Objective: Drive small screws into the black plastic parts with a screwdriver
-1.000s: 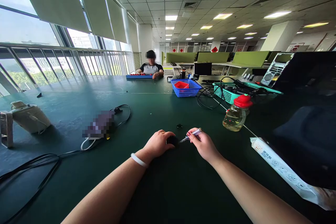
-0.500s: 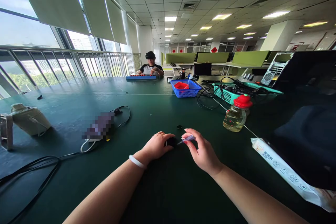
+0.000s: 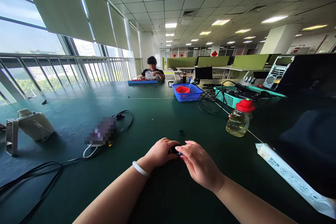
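Dark object (image 3: pixel 173 149) clasped by left hand (image 3: pixel 160 152), mostly hidden screwdriver (image 3: pixel 180 153) pinched by right hand (image 3: pixel 201 162), black piece (image 3: pixel 181 132) set nearer far edge of worktop (image 3: pixel 154 110)

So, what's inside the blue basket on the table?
A red container sits inside the blue basket. The container and the basket's near wall cover most of the basket's floor, so I can't tell what's underneath.

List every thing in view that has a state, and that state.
Left hand, curled around the dark object.
Right hand, pinching the mostly hidden screwdriver.
Bottle, upright, red lid on.
Blue basket, open, red tray inside.
Green basket, holding cables.
Ceiling lights, lit.
Window blinds, partly lowered.
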A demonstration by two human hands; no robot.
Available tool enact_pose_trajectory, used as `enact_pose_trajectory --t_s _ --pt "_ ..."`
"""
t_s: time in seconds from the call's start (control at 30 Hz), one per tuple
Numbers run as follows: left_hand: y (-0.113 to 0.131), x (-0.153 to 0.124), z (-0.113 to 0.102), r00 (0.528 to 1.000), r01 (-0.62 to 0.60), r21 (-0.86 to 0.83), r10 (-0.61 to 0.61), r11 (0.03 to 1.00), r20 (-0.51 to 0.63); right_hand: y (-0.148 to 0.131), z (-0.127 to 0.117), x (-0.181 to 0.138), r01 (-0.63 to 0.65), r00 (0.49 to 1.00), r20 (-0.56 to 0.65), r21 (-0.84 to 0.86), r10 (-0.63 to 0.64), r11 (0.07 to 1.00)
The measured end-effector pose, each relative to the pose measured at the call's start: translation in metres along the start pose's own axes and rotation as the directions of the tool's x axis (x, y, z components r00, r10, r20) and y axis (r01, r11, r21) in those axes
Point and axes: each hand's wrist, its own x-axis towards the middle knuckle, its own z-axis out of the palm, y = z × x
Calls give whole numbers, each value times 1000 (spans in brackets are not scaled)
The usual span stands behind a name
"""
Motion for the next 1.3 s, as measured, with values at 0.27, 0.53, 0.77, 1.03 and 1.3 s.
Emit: enact_pose_trajectory --t_s 0.27,0.53,0.77,1.03,1.3 --pt "6 -1 -5 1000 9 3 -9 1000 7 1 4 -2 35 999 -33 -76 -38 996" --pt "-2 0 1 1000 -22 10 22 1000 9 -3 8 3 -97 994 -49 -53 94 994" --pt "-3 0 0 999 20 16 -21 1000 28 4 -6 -1 -36 975 -218 -14 32 999" --pt "-3 0 2 1000 6 49 -7 999 14 12 2 -5 -199 965 -177 -20 193 980" --pt "7 -3 -2 1000 -12 12 12 1000 -9 12 6 -7 -235 968 -97 -43 230 971"
